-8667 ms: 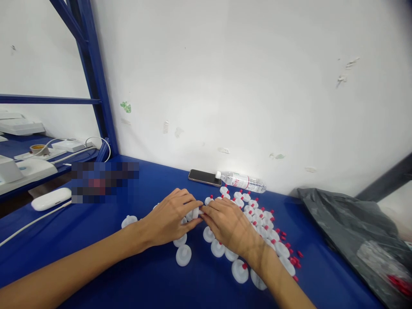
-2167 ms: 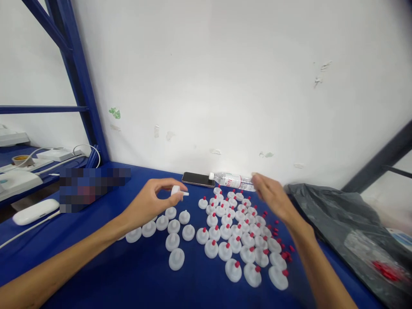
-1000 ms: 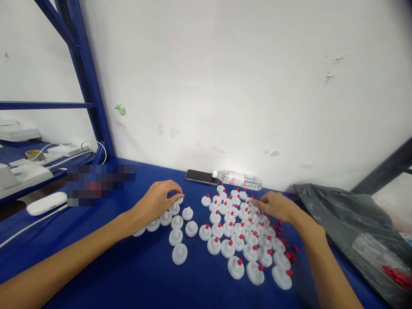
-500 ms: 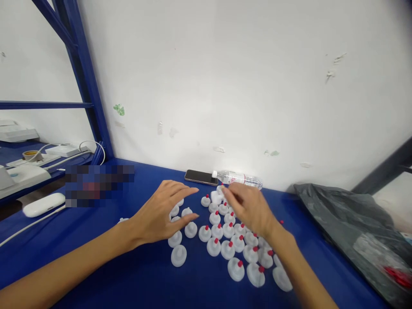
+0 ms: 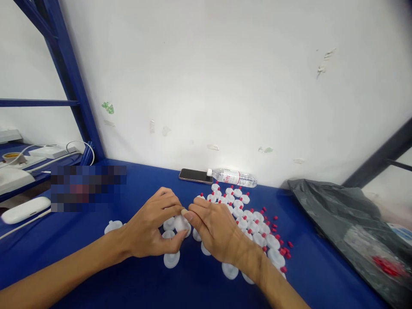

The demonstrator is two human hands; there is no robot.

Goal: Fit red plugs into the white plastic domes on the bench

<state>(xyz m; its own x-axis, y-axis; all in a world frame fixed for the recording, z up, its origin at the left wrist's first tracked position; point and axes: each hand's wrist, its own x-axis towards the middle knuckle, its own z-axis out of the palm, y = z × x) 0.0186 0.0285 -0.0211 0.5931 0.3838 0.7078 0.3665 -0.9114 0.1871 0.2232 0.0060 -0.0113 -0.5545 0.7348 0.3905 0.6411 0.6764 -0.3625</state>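
Observation:
My left hand (image 5: 151, 227) and my right hand (image 5: 214, 229) meet at the middle of the blue table (image 5: 144, 279), fingertips touching. Together they pinch one white round plastic piece (image 5: 180, 223) between them. Several plain white pieces (image 5: 171, 259) lie just under and left of my hands. To the right, rows of white pieces with red caps (image 5: 240, 201) stand on the table, partly hidden by my right hand. Loose red caps (image 5: 273, 225) are scattered beside them.
A phone (image 5: 192, 175) and a lying water bottle (image 5: 233, 177) rest against the white wall. A dark plastic bag (image 5: 347, 227) covers the table's right side. A white case with a cable (image 5: 24, 210) lies far left, by blue shelving (image 5: 64, 77).
My right hand came left from the red-capped rows and joined my left hand, which closed on a white piece. The view shifted slightly.

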